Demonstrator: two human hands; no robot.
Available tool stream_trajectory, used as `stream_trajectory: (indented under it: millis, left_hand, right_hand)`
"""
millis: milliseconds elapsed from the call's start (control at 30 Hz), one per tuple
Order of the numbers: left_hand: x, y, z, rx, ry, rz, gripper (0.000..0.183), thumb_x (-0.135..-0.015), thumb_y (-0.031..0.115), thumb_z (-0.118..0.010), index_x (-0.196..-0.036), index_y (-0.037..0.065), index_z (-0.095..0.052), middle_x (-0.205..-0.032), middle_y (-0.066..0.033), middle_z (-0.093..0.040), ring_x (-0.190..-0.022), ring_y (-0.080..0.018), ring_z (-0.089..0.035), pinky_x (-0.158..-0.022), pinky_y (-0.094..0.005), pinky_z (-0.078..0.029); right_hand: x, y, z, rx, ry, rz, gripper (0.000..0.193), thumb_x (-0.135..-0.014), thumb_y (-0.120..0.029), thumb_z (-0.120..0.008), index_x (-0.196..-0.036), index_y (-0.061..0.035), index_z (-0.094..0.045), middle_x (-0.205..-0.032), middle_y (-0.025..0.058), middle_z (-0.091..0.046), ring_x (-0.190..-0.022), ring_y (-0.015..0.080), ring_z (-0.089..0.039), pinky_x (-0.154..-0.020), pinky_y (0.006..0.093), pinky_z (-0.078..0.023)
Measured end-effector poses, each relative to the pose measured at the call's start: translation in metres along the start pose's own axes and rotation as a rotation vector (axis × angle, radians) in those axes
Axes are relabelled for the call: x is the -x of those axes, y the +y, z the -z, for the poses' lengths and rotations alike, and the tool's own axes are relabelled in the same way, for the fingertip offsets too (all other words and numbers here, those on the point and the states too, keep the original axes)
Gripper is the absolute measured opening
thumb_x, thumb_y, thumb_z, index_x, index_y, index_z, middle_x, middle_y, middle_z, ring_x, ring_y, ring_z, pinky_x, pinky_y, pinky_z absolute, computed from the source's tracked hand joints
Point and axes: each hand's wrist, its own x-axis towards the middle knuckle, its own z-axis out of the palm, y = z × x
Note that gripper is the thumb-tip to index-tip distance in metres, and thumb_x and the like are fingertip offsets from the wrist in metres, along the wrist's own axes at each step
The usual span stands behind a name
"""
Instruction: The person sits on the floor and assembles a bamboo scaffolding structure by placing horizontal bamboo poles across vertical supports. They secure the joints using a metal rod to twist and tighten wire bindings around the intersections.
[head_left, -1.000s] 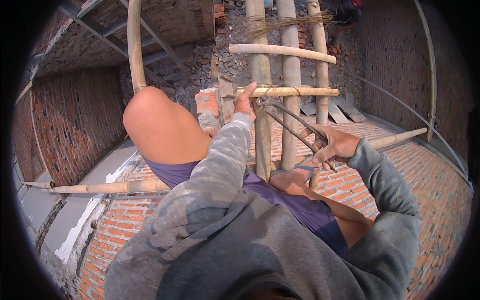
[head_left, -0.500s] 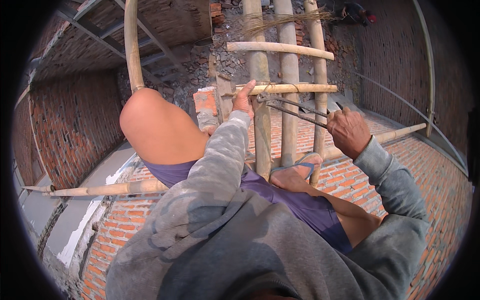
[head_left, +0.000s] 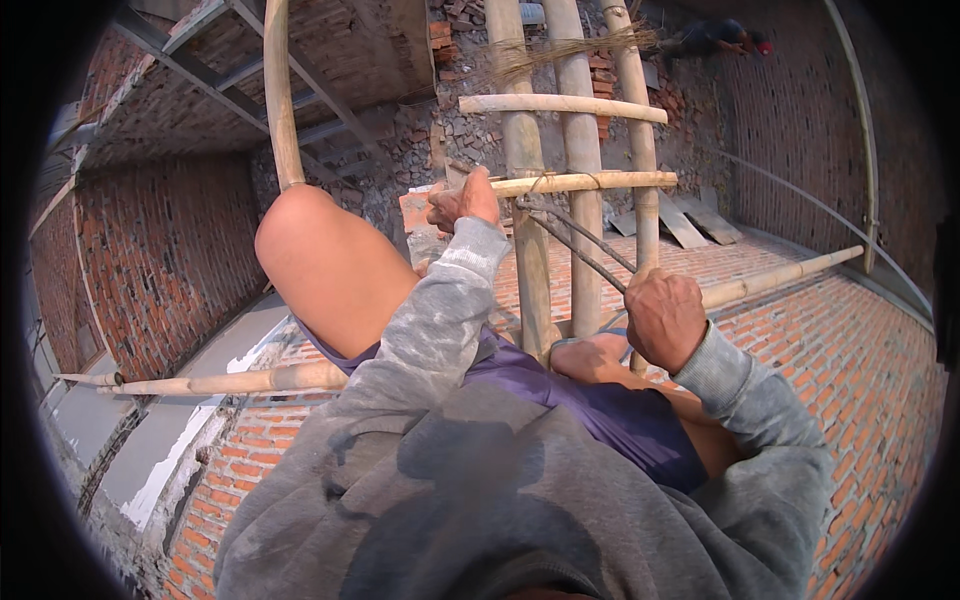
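My right hand (head_left: 665, 318) is closed round the handles of long-handled dark metal pincers (head_left: 577, 250). Their jaws are against the left upright bamboo pole (head_left: 526, 265), just below a split-bamboo crosspiece (head_left: 600, 181). Thin dark wire ties (head_left: 543, 184) bind the crosspiece to the poles. My left hand (head_left: 465, 200) is closed over the crosspiece's left end; its grip partly hides that end. Beyond, a second split-bamboo crosspiece (head_left: 565, 105) lies across the same poles (head_left: 580, 150). My sandalled foot (head_left: 592, 355) rests by the base of the poles.
A horizontal bamboo pole (head_left: 235, 382) runs beneath me along a brick wall (head_left: 255, 450). Another bamboo pole (head_left: 281, 100) rises by my left knee. Dry fibre strands (head_left: 570, 52) drape the far poles. Below lie rubble (head_left: 400, 140) and boards (head_left: 690, 220); a person (head_left: 715, 38) is at far right.
My right hand has moved down and left with the pincers. The left hand has shifted left and curled over the crosspiece end. More of the person below shows.
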Motion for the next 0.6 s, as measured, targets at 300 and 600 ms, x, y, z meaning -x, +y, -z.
stream_trajectory:
  millis: [300,600]
  left_hand:
    - [0.044,-0.046,0.047,0.165,-0.397,0.237,0.029,-0.085,0.014,-0.068,-0.108,-0.003,-0.064,-0.094,-0.0075,-0.064,-0.074,-0.0276,-0.063,-0.067,-0.044,-0.052]
    - [0.106,-0.076,0.056,-0.03,-0.807,0.025,0.052,-0.087,0.009,-0.06,-0.136,-0.004,-0.05,-0.116,-0.0136,-0.065,-0.097,-0.0208,-0.067,-0.08,-0.0397,-0.055]
  right_hand:
    - [-0.024,0.017,0.013,-1.699,-0.702,-0.593,0.028,-0.109,-0.016,-0.052,-0.103,0.0099,-0.06,-0.079,0.0197,-0.073,-0.058,0.021,-0.072,-0.039,0.0269,-0.046]
    - [-0.013,0.007,0.007,-1.783,-0.702,-0.652,0.035,-0.094,-0.001,-0.052,-0.121,0.0219,-0.055,-0.103,0.03,-0.07,-0.086,0.0336,-0.077,-0.059,0.0356,-0.065]
